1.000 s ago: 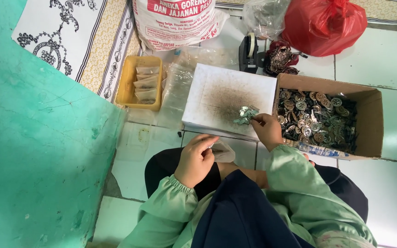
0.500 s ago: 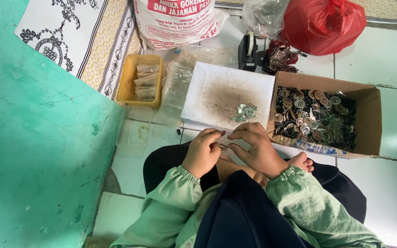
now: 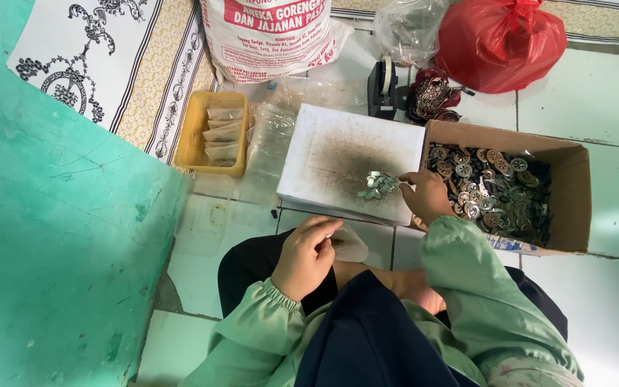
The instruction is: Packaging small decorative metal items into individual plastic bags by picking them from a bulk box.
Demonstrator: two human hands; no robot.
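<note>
Pickup step: your right hand [image 3: 426, 195] pinches at metal pieces [image 3: 377, 185] on white board [image 3: 345, 154]; left hand [image 3: 311, 256] holds small clear bag [image 3: 347, 244]. Next move needs bag mouth held open.

A small clear plastic pouch [image 3: 349, 245], seemingly empty, lies near a heap of little metal pieces [image 3: 377, 185] on a white board [image 3: 324, 154].

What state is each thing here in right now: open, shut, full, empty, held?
Cardboard box: open, holding many small metal parts.
Yellow tray: open, stacked with small packets.
Red bag: knotted shut.
White board: flat, small pile of metal pieces on it.
Left hand: holds a small clear packet.
Right hand: beside the pile.
</note>
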